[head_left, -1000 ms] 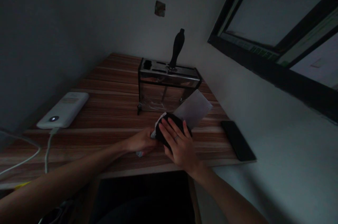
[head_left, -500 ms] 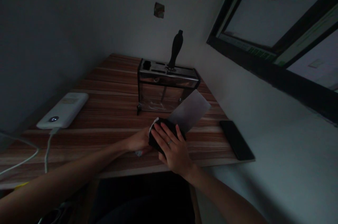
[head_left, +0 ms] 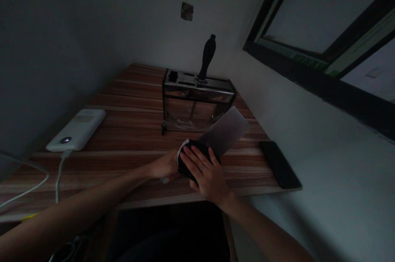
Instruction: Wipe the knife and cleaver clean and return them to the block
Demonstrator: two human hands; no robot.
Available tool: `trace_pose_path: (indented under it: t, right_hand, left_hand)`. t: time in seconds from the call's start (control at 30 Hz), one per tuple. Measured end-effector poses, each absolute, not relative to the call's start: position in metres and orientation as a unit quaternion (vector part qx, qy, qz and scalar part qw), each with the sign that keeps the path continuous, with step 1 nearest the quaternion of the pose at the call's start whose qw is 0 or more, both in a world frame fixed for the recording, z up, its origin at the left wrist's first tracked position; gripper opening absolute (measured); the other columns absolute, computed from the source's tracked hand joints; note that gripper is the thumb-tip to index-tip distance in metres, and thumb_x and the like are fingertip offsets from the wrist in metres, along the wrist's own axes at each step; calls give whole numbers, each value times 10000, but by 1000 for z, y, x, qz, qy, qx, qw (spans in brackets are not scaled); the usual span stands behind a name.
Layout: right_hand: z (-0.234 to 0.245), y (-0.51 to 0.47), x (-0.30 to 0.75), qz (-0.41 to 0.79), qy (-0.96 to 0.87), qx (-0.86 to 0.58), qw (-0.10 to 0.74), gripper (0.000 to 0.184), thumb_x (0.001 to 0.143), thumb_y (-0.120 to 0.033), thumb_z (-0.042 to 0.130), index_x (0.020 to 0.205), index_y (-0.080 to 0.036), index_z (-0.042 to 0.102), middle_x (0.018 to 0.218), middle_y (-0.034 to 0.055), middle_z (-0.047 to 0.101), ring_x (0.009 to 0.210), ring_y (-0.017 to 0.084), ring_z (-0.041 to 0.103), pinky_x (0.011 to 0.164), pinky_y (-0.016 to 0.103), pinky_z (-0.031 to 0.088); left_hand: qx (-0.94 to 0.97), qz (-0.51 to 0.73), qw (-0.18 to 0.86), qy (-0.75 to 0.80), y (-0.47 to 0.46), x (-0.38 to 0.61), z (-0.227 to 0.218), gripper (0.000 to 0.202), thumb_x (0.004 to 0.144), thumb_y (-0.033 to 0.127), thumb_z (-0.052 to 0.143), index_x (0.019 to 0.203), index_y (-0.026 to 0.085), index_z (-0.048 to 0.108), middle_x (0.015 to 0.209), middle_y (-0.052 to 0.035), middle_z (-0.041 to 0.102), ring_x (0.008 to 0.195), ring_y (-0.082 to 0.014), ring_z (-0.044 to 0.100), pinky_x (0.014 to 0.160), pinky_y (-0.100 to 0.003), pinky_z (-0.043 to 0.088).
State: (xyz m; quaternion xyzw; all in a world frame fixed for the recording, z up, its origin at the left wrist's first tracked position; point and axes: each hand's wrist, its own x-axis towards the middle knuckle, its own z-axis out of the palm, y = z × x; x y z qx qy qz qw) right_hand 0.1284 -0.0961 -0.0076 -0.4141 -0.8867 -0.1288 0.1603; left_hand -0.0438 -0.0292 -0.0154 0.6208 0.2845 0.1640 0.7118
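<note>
A broad, flat-bladed cleaver (head_left: pixel 230 129) is held over the near edge of the table, its blade pointing up and to the right. My left hand (head_left: pixel 168 164) is closed at its handle end; a small pale tip shows below that hand, and most of the fingers are hidden. My right hand (head_left: pixel 206 173), with a ring on one finger, presses a black cloth (head_left: pixel 187 167) with a white edge over the lower part of the blade. Behind them stands a knife block (head_left: pixel 199 103) with clear sides and a metal top, a black-handled tool (head_left: pixel 208 57) upright in it.
On the left of the wood-grain table (head_left: pixel 123 118) lies a white power bank (head_left: pixel 77 130) with a cable (head_left: pixel 58 175) plugged in. A black phone (head_left: pixel 280 164) lies at the right edge by the wall. A dark-framed window (head_left: pixel 308 68) is at upper right.
Both hands keep their hold on the cleaver and cloth. The whole view has shifted slightly, and little else differs.
</note>
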Motion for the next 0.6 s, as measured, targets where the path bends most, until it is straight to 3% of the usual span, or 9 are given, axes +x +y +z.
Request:
trace_pose_path:
  t: [0.3, 0.6]
  right_hand:
    - [-4, -86, 139, -156, -873, -431, 164, 640, 829, -289, 454, 1423, -196, 233, 1433, 18, 365, 1363, 180, 222, 1130, 459, 47]
    - [17, -72, 158, -177, -862, -448, 159, 558, 868, -251, 394, 1409, -190, 272, 1453, 38, 326, 1362, 188, 229, 1124, 477, 60]
  left_hand:
    - [618, 167, 725, 255, -27, -42, -17, 264, 711, 292, 574, 527, 154, 444, 336, 71, 414, 258, -39, 349, 270, -134, 267]
    - [625, 136, 717, 278, -27, -42, -12, 305, 767, 418, 567, 645, 167, 444, 343, 98, 401, 257, -33, 298, 275, -138, 219]
